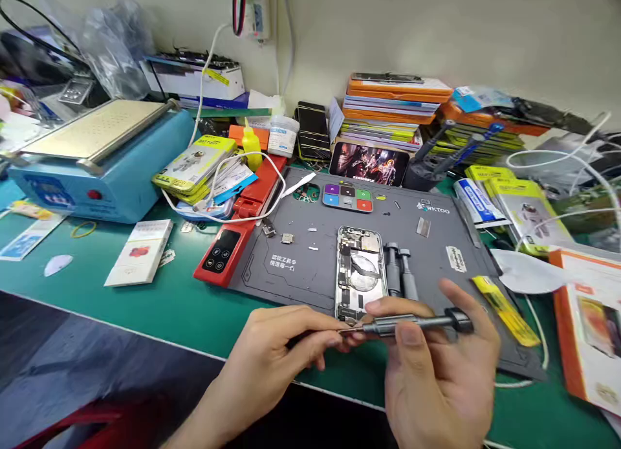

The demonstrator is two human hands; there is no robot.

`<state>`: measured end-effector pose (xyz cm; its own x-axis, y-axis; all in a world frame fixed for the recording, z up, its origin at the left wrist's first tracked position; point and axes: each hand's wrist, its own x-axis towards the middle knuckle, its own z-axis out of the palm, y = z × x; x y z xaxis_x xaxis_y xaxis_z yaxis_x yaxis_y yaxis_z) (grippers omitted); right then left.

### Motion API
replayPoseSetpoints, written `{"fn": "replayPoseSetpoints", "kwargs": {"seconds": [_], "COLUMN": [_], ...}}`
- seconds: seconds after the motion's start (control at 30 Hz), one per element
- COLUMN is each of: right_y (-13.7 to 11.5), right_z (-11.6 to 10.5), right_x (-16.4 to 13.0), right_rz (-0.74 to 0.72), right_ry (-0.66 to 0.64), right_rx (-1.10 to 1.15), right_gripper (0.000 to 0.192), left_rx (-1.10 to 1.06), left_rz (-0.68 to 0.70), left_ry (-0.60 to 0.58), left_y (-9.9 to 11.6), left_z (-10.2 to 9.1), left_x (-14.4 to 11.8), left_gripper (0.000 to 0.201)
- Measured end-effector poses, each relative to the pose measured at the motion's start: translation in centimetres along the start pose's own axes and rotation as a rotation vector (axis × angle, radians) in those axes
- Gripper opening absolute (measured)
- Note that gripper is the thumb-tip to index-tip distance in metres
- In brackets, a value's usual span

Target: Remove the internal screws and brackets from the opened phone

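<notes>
A grey work mat (pixel 310 268) spans the centre of the frame, an opened phone (pixel 361 271) lying on it just above the hands. At lower centre, the right hand (pixel 436 365) curls its fingers around a metal screwdriver (pixel 412 324); the left hand (pixel 281 352) pinches something at its tip, too small to identify.
</notes>
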<state>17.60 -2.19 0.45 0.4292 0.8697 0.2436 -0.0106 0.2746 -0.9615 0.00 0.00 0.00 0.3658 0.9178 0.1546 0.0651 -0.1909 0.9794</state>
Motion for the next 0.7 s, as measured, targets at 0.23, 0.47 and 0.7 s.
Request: {"fn": "replayPoseSetpoints", "kwargs": {"seconds": [0.23,0.47,0.7], "right_y": [-0.07,-0.27,-0.11], "right_z": [-0.11,-0.15,-0.21], "right_x": [-0.10,-0.16,-0.24], "right_rz": [0.035,0.038,0.036], "right_ry": [-0.008,-0.008,-0.007], "right_rx": [0.023,0.035,0.005], "right_gripper": [0.042,0.041,0.041], "left_rx": [-0.015,-0.030,-0.013], "left_rz": [0.001,0.003,0.000], "left_ry": [0.005,0.000,0.032], "left_y": [0.20,-0.08,-0.01], "left_z": [0.04,0.08,0.30], "left_x": [0.32,0.11,0.19], "left_gripper": [0.017,0.016,0.013]}}
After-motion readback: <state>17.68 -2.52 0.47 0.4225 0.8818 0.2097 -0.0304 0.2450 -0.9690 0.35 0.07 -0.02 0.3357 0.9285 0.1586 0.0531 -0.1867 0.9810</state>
